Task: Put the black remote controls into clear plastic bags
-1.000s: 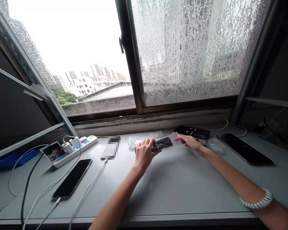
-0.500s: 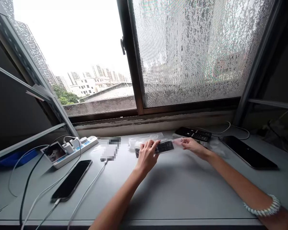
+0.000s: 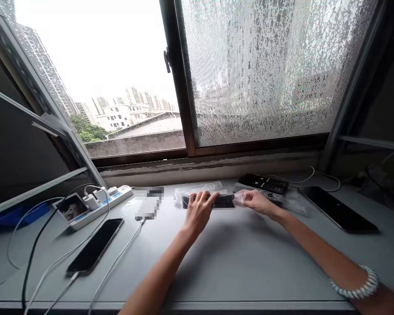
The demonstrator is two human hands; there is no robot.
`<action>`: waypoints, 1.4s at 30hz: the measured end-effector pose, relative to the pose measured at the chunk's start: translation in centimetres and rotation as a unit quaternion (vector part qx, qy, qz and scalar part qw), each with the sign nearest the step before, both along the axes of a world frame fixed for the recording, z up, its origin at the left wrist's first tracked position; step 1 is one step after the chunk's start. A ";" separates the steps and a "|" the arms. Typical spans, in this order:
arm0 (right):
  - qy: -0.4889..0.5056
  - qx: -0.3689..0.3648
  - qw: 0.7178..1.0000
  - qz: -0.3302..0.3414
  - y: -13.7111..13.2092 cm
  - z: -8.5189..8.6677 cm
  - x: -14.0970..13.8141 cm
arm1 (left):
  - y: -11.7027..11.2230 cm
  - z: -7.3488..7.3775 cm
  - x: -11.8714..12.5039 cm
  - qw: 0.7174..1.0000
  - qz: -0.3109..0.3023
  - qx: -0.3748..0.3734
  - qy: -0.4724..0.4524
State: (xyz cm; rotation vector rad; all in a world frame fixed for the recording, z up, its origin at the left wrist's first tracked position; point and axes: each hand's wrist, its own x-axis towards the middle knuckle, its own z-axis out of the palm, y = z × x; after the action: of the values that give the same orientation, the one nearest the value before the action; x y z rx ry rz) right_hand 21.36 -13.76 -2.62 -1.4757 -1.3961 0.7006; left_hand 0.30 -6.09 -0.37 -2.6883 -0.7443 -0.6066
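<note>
A black remote control [image 3: 225,201] in a clear plastic bag is held just above the desk, lying crosswise. My left hand [image 3: 199,208] is closed over its left half, fingers across the top. At the other end, the loose, crumpled end of the plastic bag [image 3: 239,197] is pinched in my right hand [image 3: 258,202]. Behind my right hand lies another black remote control [image 3: 265,182]. Part of a further remote in clear wrap [image 3: 275,196] shows beside that hand, partly covered by it. Clear plastic wrap [image 3: 180,194] lies behind my left hand.
To the left on the desk [image 3: 249,271] are a phone [image 3: 95,247] with a charging cable and a white power strip [image 3: 101,209] with plugs. A black tablet [image 3: 338,209] lies at the right. The window [image 3: 262,78] rises behind the desk.
The bagged remote has turned slightly, showing less of its button face. My right hand has gathered the bag's end closer to the remote. My left hand keeps its grip.
</note>
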 end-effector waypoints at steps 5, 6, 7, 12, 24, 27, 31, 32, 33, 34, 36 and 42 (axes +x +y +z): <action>-0.020 0.019 1.000 -0.014 0.2 0.1 0.8 | 0.8 0.5 -0.5 1.000 0.015 -0.002 -0.016; -0.021 0.022 0.999 -0.022 0.2 0.2 1.0 | 0.9 0.7 -0.6 1.000 0.021 -0.007 -0.020; -0.014 0.024 0.999 -0.035 0.1 0.3 1.2 | 1.0 0.8 -0.7 0.999 0.028 -0.013 -0.023; 0.070 -0.003 0.990 -0.122 0.0 0.6 2.0 | 1.6 1.1 -1.0 0.997 0.052 -0.038 -0.038; 0.262 0.102 0.911 -0.302 -0.1 0.2 3.8 | 1.8 0.0 -1.2 0.986 0.009 -0.154 -0.058; 0.260 0.145 0.882 -0.365 -0.1 0.1 4.4 | 2.6 0.2 -1.5 0.984 0.047 -0.153 -0.079; 0.252 0.164 0.849 -0.434 -0.2 -0.1 5.8 | 3.9 0.3 -1.9 0.987 0.085 -0.122 -0.064; 0.253 0.166 0.843 -0.445 -0.2 -0.2 6.1 | 4.1 0.3 -2.1 0.988 0.087 -0.113 -0.054; 0.254 0.167 0.837 -0.455 -0.2 -0.3 6.4 | 4.4 0.4 -2.2 0.990 0.089 -0.104 -0.045; 0.256 0.167 0.833 -0.462 -0.2 -0.4 6.7 | 4.6 0.4 -2.3 0.990 0.092 -0.096 -0.040; 0.266 0.160 0.827 -0.469 -0.2 -0.7 7.2 | 4.9 0.5 -2.4 0.990 0.104 -0.083 -0.042; 0.255 0.114 0.851 -0.445 0.3 -1.6 8.1 | 5.6 -0.7 -2.3 0.989 0.104 -0.080 -0.074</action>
State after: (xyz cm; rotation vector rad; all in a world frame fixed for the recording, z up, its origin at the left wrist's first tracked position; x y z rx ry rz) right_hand 29.51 -13.47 -4.24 -1.4003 -0.2814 0.2650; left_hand -1.97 -0.45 -1.09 -2.6793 -1.1425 -0.7258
